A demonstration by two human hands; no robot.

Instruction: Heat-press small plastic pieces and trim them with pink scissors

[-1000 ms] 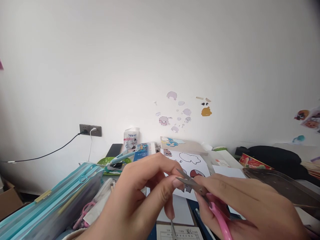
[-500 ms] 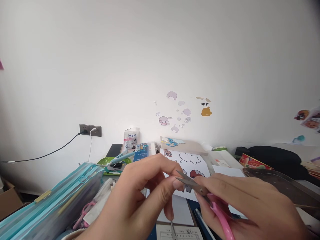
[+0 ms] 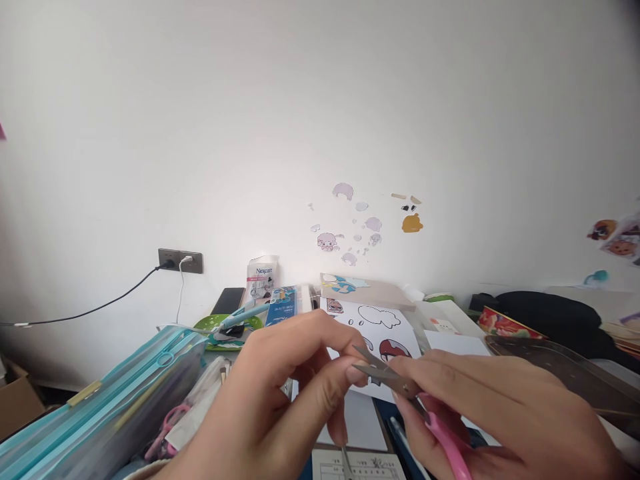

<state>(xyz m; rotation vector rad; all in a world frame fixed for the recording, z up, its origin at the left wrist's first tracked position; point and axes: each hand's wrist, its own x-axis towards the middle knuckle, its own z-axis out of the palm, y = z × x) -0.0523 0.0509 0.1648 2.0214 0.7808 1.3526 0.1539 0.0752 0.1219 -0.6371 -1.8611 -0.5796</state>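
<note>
Close to the camera, the right hand (image 3: 500, 413) is wrapped around steel scissors with pink plastic handles (image 3: 411, 388), fingers curled onto the grip, and those blades stand slightly parted, pointing left! Their tips are right at the left hand (image 3: 280, 387), where thumb and forefinger meet in a tight pinch; what sits in it, if anything, is too small and hidden to tell. Below, a slim silver metal tool (image 3: 346, 460) rises to another left fingertip; whether it's gripped, I cannot tell.

Beneath the hands, a white paper printed with a grid (image 3: 370, 469) lies in front of a blank white sheet (image 3: 366, 423). Over to the left, a turquoise-edged clear zip pouch (image 3: 135, 393) slants beside pink plastic loops (image 3: 173, 421). Off to the right, there's a dark, see-through rectangular tray (image 3: 560, 370).

Just past the fingers comes a white sheet of cartoon drawings (image 3: 383, 330), partly covered by them. Farther back, a bright green dish (image 3: 204, 325) bears a pale blue long-bodied item (image 3: 245, 313), with a white Nexcare packet (image 3: 261, 280) behind. And at the very back, on the white wall (image 3: 320, 100), lilac paper cutouts (image 3: 343, 191) cluster beside a mustard-yellow one (image 3: 412, 223), with a dark double socket (image 3: 181, 261) well to their left!
</note>
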